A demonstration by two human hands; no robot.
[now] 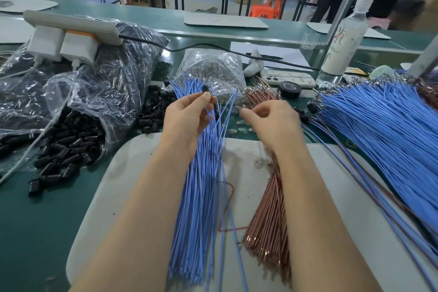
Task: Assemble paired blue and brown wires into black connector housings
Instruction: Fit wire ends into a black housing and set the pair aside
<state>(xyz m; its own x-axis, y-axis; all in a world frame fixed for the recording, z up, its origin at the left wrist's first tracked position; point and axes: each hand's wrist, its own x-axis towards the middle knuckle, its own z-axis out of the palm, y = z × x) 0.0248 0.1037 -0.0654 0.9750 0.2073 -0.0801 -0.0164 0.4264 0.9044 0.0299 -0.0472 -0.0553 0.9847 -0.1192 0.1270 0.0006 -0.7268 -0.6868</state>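
My left hand [189, 115] pinches a small black connector housing [205, 89] between thumb and fingers, with a blue wire running down from it over the blue wire bundle [196, 208] on the grey mat. My right hand [267, 123] hovers with curled fingers over the top of the brown wire bundle [270, 227]; it is blurred and I cannot tell whether it holds a wire. The brown wires' terminal ends [258, 96] fan out just beyond its fingers.
Loose black housings [68, 147] spill from a plastic bag on the left. A clear bag of small parts [213, 66] lies behind the hands. A large blue wire heap [379, 130] lies on the right, near a tape roll [290, 89], phone [288, 78] and bottle [343, 42].
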